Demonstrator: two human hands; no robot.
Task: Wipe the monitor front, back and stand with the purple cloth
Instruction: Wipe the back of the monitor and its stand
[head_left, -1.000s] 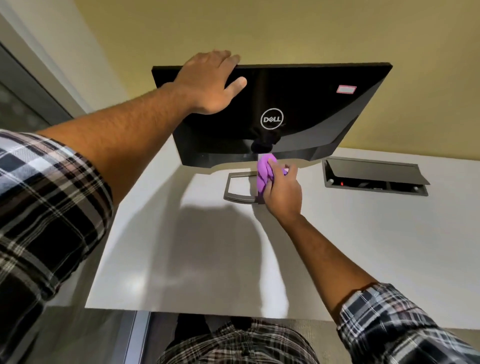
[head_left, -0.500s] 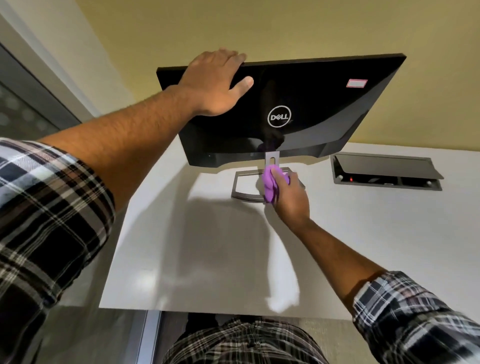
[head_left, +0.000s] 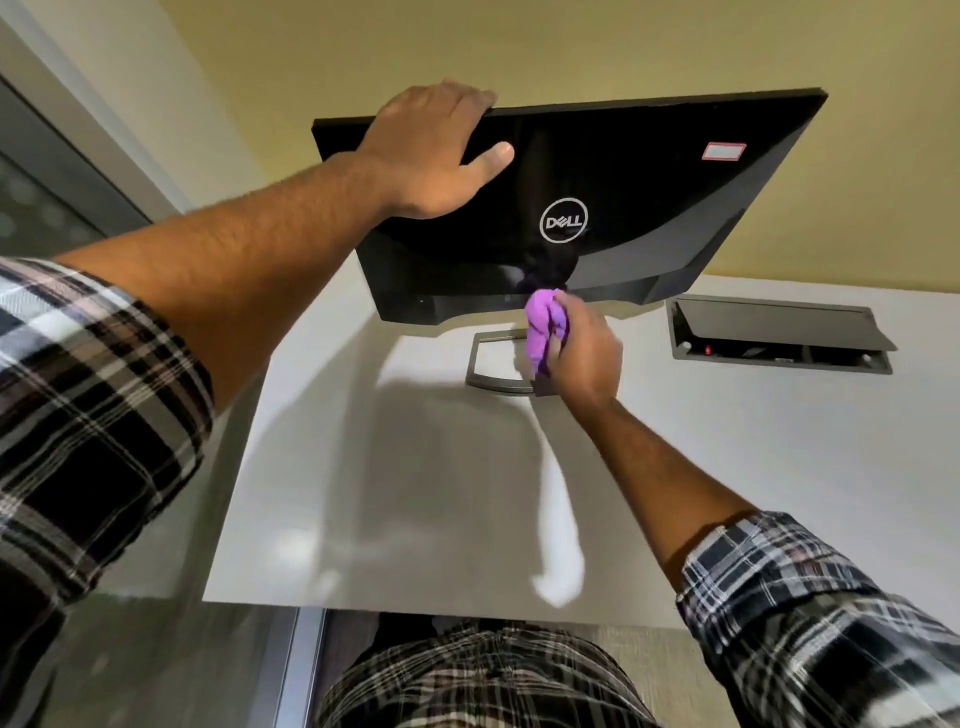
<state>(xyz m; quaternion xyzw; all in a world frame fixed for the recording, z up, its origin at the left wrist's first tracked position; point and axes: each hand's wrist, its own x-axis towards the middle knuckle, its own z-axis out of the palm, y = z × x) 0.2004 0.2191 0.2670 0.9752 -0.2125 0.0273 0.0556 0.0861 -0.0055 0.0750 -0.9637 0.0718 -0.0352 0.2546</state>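
Observation:
A black monitor (head_left: 649, 208) stands on the white table (head_left: 415, 493) with its glossy back and logo facing me. My left hand (head_left: 436, 150) grips the monitor's top edge near the left corner, fingers curled over it and thumb on the back. My right hand (head_left: 582, 353) holds the bunched purple cloth (head_left: 543, 327) against the stand's neck, just below the monitor's lower edge. The neck is hidden behind the cloth. The grey rectangular stand base (head_left: 488, 379) lies on the table to the left of that hand.
An open cable box (head_left: 779, 332) with a raised lid is set into the table right of the monitor. A yellow wall (head_left: 675, 47) rises behind. The table's near edge (head_left: 415, 608) is close to my body.
My right hand with the cloth has moved up the stand's neck from near the base to just under the monitor's lower edge. The left hand has kept its hold.

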